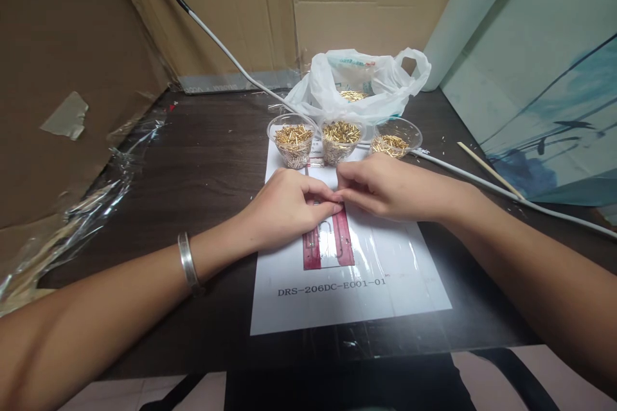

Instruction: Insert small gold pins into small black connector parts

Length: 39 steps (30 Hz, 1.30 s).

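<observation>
My left hand (288, 205) and my right hand (380, 187) rest on a white printed sheet (385, 282) taped to the dark table. Their fingertips meet in a pinch near the sheet's middle. What they pinch is too small to make out. Just below the fingertips lies a red rectangular outline (343, 245) on the sheet. A silver bangle (187, 261) circles my left wrist. Beyond the hands stand three clear plastic cups of small gold metal pins: a left cup (292, 140), a middle cup (340, 139) and a right cup (394, 139).
A white plastic bag (357, 87) with more gold pins sits behind the cups. A white cable (482, 180) and a thin wooden stick (489, 170) lie at the right. Cardboard walls (231, 13) enclose the back and left; crumpled clear film (87, 212) lies at left.
</observation>
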### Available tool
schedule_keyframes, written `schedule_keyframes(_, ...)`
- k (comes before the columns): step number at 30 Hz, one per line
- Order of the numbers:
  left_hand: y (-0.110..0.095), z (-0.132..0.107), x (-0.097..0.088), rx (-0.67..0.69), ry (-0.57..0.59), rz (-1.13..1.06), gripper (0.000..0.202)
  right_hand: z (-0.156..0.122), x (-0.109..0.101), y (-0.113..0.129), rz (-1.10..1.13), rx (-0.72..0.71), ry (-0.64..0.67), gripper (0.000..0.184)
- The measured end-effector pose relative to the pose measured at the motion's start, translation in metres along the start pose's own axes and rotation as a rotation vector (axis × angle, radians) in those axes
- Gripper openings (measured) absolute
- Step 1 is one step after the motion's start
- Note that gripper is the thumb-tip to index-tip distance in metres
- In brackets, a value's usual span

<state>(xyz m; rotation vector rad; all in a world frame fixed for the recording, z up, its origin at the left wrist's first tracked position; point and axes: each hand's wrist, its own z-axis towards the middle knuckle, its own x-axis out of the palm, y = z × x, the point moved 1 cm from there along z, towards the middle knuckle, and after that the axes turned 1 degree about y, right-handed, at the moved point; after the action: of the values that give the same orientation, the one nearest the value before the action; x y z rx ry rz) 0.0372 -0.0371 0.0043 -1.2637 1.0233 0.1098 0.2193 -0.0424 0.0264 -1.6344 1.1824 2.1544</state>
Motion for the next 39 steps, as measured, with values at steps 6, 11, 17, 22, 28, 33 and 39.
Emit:
schedule_keyframes(6, 0.000, 0.001, 0.000, 0.013, 0.015, -0.027, 0.015, 0.001, -0.002, 0.003, -0.025, 0.015, 0.018, 0.017)
schedule_keyframes(11, 0.001, 0.001, 0.000, 0.022, 0.025, -0.048, 0.014, 0.004, -0.003, 0.005, -0.015, 0.051, 0.023, 0.016)
schedule_keyframes(17, 0.001, 0.003, -0.001, 0.021, 0.048, -0.042, 0.014, 0.005, -0.004, 0.008, -0.051, 0.063, 0.036, 0.017)
schedule_keyframes(22, 0.001, 0.004, -0.003, 0.008, 0.066, -0.031, 0.015, 0.004, -0.003, 0.011, -0.092, 0.104, 0.028, 0.021)
schedule_keyframes(28, 0.001, 0.004, -0.003, 0.027, 0.047, -0.041, 0.015, 0.001, 0.000, 0.008, -0.032, 0.087, 0.000, 0.017)
schedule_keyframes(33, 0.001, 0.002, -0.001, 0.035, 0.015, 0.029, 0.015, -0.003, 0.006, 0.005, 0.141, 0.166, -0.079, 0.023)
schedule_keyframes(39, 0.002, -0.001, 0.000, 0.120, -0.007, 0.051, 0.016, -0.007, 0.012, 0.006, 0.397, 0.294, -0.222, 0.021)
